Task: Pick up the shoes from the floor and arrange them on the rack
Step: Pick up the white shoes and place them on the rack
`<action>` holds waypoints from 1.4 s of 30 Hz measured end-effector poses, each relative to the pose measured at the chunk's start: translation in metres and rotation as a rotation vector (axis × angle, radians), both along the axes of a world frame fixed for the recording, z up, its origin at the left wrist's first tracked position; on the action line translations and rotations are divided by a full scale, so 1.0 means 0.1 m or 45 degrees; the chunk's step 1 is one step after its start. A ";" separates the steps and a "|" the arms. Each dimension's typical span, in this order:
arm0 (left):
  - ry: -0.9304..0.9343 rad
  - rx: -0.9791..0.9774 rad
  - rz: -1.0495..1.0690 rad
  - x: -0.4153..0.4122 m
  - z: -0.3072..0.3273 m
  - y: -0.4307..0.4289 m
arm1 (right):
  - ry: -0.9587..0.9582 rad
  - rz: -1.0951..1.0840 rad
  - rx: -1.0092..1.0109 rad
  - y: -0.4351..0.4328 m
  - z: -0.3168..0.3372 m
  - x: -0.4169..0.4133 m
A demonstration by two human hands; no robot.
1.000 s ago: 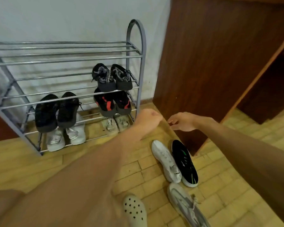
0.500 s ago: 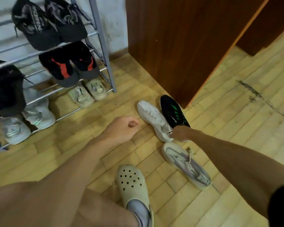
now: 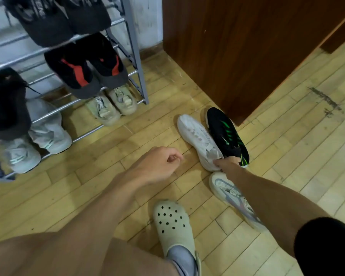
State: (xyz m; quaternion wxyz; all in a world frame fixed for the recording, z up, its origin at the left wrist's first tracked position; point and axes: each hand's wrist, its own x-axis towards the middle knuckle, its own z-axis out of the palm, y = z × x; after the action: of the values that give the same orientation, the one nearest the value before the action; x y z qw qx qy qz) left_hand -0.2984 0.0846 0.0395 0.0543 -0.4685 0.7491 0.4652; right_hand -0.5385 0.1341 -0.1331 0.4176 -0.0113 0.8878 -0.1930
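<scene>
A white sneaker [image 3: 197, 138] and a black sneaker with green stripes [image 3: 225, 134] lie side by side on the wooden floor near the door. My right hand [image 3: 228, 163] pinches both at their heels. A grey-and-white sneaker [image 3: 229, 193] lies just below, partly under my right forearm. My left hand [image 3: 157, 166] hovers over the floor in a loose fist, holding nothing. The grey metal rack [image 3: 136, 62] stands at upper left with several pairs on its shelves.
A dark wooden door [image 3: 237, 46] stands right of the rack, close behind the two sneakers. My foot in a beige perforated clog [image 3: 172, 222] rests on the floor at bottom centre. The floor [image 3: 297, 156] is pale wood parquet.
The view dropped from the rack toward the floor. My right hand reached down and closed on the heels of the white and black sneakers. My left hand stayed fisted.
</scene>
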 end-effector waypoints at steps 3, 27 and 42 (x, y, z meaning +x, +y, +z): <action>-0.033 0.046 0.037 0.13 -0.04 0.01 | -0.069 0.045 -0.046 0.07 -0.19 0.03; 0.622 -0.068 0.980 0.64 1.33 0.13 | -0.863 0.801 -0.892 -0.16 2.72 1.29; 0.901 -0.359 1.442 3.28 2.31 0.78 | -0.334 2.009 -1.033 -0.46 4.37 3.94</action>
State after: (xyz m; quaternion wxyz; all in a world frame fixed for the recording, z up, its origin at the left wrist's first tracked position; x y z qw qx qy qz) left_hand 0.0293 0.1623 0.2704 -0.5073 -0.6106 0.4143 0.4451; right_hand -0.1442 0.0882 0.3039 0.4909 -0.7428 0.4303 -0.1485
